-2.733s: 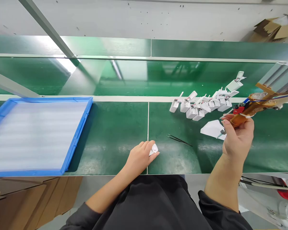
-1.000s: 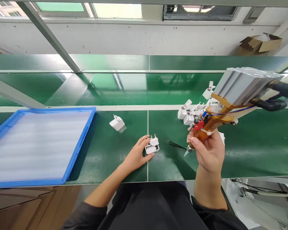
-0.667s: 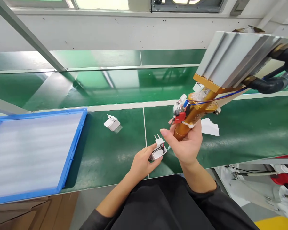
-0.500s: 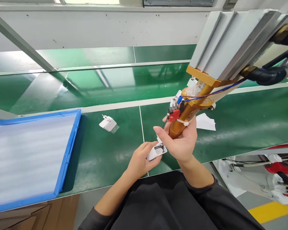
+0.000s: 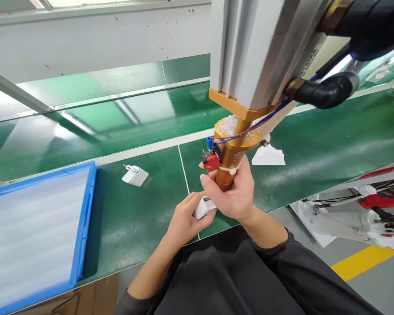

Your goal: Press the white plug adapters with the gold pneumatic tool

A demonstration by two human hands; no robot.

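Observation:
In the head view, my left hand grips an open white plug charger housing between thumb and fingers, low over the bench's front edge. My right hand is wrapped round the gold barrel of a glue dispenser, which has a red switch on its side. The dispenser leans over the housing, and my right hand hides its nozzle and part of the housing. I cannot tell whether the tip touches the housing. A second white plug charger lies on the green bench to the left.
A blue-rimmed tray lined with white sheet stands at the left. A piece of white paper lies right of the dispenser. The dispenser's large silver body, with black hose fittings, fills the upper right. A raised green shelf runs behind the bench.
My right hand has brought the dispenser leftward and down to the housing in my left hand. The housing has been tilted. The second charger appeared at left between the first two frames. The view has turned.

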